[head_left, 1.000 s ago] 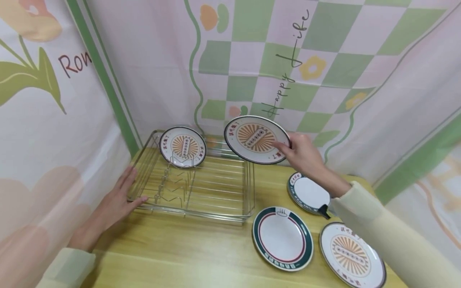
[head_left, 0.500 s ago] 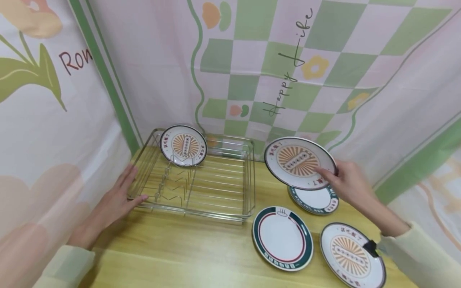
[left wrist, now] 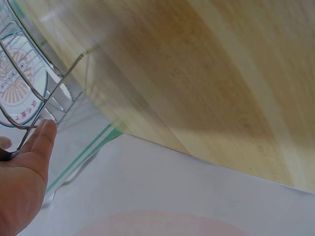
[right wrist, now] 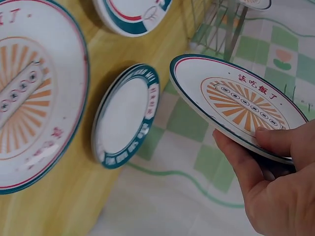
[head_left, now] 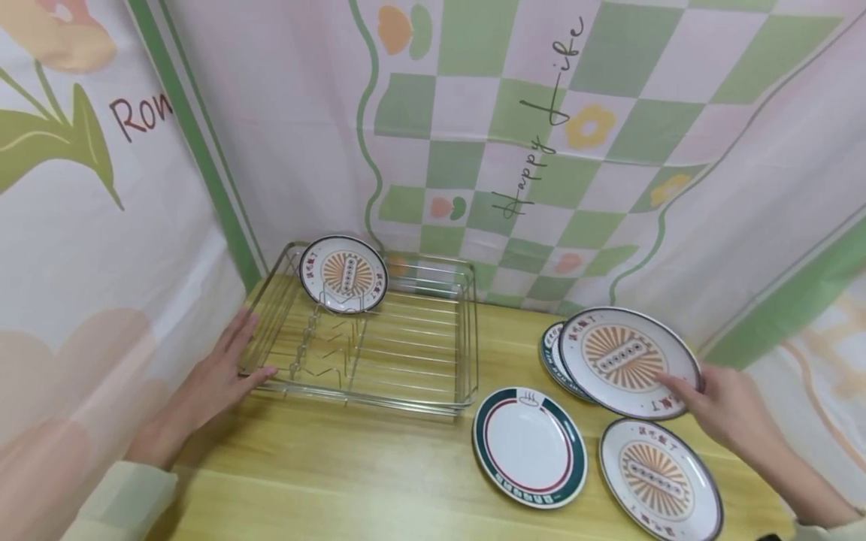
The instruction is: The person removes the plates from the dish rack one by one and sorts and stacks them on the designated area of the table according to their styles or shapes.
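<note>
My right hand (head_left: 734,409) pinches the rim of a round white plate (head_left: 629,361) with an orange sunburst print, thumb on its face and fingers beneath. In the head view that plate overlaps a green-rimmed plate (head_left: 556,368) behind it; the right wrist view shows it tilted and apart from the small green-rimmed plates (right wrist: 125,118). At the left, my left hand (head_left: 213,391) holds the front left corner of a wire dish rack (head_left: 406,406), thumb along the front and fingers at the side. A smaller sunburst plate (head_left: 343,274) stands upright at the rack's back left.
On the wooden table (head_left: 325,481), another green-rimmed plate (head_left: 530,448) lies right of the rack. Beside it is a second large sunburst plate (head_left: 659,477), near the right edge. A patterned cloth (head_left: 467,165) hangs close behind the table, and another covers the left side.
My right hand has carried the sunburst plate right and down, from beside the rack's back right to over the small green-rimmed plates. My left hand and the rack stay put.
</note>
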Demonstrator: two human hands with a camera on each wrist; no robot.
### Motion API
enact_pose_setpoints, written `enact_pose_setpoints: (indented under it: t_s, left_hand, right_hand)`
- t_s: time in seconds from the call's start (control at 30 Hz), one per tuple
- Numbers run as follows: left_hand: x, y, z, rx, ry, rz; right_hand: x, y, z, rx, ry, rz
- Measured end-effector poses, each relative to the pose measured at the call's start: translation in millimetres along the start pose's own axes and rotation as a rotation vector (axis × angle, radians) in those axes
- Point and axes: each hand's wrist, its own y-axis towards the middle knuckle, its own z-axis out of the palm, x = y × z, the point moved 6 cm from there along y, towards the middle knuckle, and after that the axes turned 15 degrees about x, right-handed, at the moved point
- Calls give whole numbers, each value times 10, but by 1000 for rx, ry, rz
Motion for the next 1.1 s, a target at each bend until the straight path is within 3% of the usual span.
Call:
enact_pose_setpoints:
  t_s: [0.37,0.53,0.8,1.03,1.1]
  left_hand:
    - [3,5,-22,3,1,-1]
    - [20,7,-7,3,-5,-4]
    - [20,0,2,13,-13,-8]
    - [31,6,8,13,-16,-11]
    - [35,8,11,12,-17,-12]
  right_hand:
    - [-559,-360,32,48,24,157]
    - [-795,-519,111,116,77,224]
    - [-1141,-692,276,331,210,363]
    - [-1328,-819,416,345,225,384]
    - [-1380,-840,458,382,223,390]
